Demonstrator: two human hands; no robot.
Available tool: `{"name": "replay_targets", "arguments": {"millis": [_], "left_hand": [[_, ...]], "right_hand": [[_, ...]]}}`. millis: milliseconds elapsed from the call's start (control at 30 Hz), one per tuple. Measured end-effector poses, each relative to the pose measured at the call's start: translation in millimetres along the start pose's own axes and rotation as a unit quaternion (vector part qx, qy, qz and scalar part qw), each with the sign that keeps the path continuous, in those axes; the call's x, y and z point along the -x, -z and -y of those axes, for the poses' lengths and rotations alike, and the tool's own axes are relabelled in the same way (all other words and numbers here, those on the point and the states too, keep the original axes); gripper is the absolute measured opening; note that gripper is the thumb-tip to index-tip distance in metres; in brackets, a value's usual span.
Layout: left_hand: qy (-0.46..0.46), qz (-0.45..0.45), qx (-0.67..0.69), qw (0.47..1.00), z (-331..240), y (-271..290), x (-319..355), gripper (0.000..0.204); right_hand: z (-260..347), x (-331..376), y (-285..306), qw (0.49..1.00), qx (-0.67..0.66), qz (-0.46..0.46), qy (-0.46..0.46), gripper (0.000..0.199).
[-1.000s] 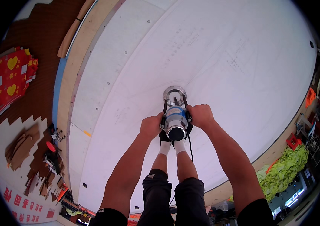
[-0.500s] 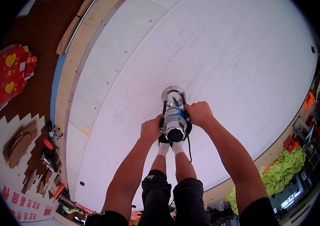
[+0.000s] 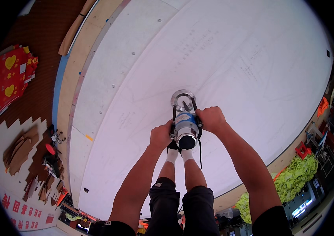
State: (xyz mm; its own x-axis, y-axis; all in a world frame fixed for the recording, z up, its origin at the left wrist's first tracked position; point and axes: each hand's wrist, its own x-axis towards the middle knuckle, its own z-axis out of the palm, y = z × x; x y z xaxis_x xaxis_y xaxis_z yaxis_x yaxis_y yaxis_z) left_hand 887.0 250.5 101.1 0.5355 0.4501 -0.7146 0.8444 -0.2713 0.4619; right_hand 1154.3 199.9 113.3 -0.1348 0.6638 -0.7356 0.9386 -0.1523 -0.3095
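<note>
Here we are, arms stretched out in front, with the power tool (image 3: 186, 126) upright, or close to it, dead centre over the big white sheet (image 3: 253, 118), its metal ring base (image 3: 190, 94) down on that surface just ahead of the feet. Left hand (image 3: 161, 135) on one flank, right hand (image 3: 211, 119) on the other: both grips look curled tight, pinching the tool's sides between them, though the handles themselves are mostly hidden. And the danger spots? Look at the cord (image 3: 200, 157), dangling right beside the lower legs; a snag on an ankle could jerk the base off line. The dark footwear (image 3: 173, 145) below the white socks (image 3: 171, 156) sits close behind the motor, so a slip backward could bring the tool onto the toes. The right fist rides a little farther forward than the left, and an uneven push might tip the ring and dig in one edge. Faint creases run through the sheet, too; if it's loose, the base could ruck it up. Whether the dark shaft (image 3: 185, 105) is turning, nobody can tell from here, but a spinning one would make any wobble costlier.
</note>
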Motion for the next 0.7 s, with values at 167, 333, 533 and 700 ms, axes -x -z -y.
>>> {"name": "replay_targets", "arguments": {"millis": [167, 333, 533, 700], "left_hand": [[0.004, 0.006, -0.018, 1.0, 5, -9, -12, 0.066], [0.0, 0.005, -0.033, 0.999, 20, -26, -29, 0.064], [-0.003, 0.002, -0.025, 1.0, 14, -20, -28, 0.063], [-0.009, -0.02, -0.019, 1.0, -2, -6, 6, 0.063]], "right_hand": [[-5, -11, 0, 0.999, 0.015, 0.031, 0.008, 0.029], [-14, -27, -7, 0.999, 0.014, 0.035, 0.014, 0.03], [-15, -22, -17, 1.0, 0.014, -0.013, 0.016, 0.027], [-3, 11, -7, 1.0, -0.003, -0.017, 0.01, 0.03]]}}
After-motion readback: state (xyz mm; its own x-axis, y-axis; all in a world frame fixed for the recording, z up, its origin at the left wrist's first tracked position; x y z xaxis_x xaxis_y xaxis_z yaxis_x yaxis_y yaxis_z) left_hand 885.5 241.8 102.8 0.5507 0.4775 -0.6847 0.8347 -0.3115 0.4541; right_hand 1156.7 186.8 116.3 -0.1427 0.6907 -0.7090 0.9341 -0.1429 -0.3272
